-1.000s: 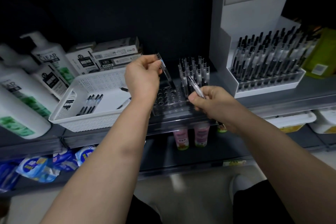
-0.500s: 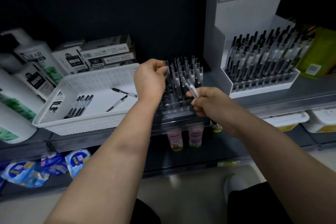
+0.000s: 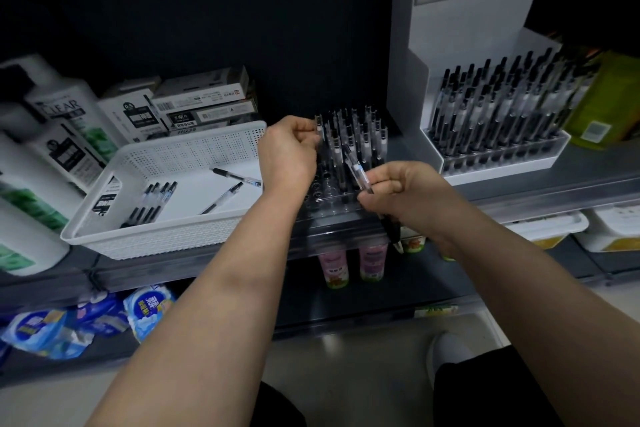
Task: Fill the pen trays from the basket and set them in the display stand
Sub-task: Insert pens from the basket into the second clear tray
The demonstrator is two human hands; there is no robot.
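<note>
A clear pen tray stands on the shelf between a white basket and a white display stand. Its back rows hold several upright pens; its front holes are bare. My left hand pinches the top of a pen standing at the tray's left side. My right hand grips a pen tilted over the tray, and a second dark pen hangs below this fist. Several loose pens lie in the basket. A full tray of pens sits in the stand.
Shampoo bottles and stacked pen boxes crowd the shelf left of and behind the basket. A green packet stands right of the stand. Small bottles and tubs fill the shelf below; blue packs lie lower left.
My left hand has lowered its pen from a tilt above the tray to upright at the tray's left side. My right hand stays over the tray's front with its pen.
</note>
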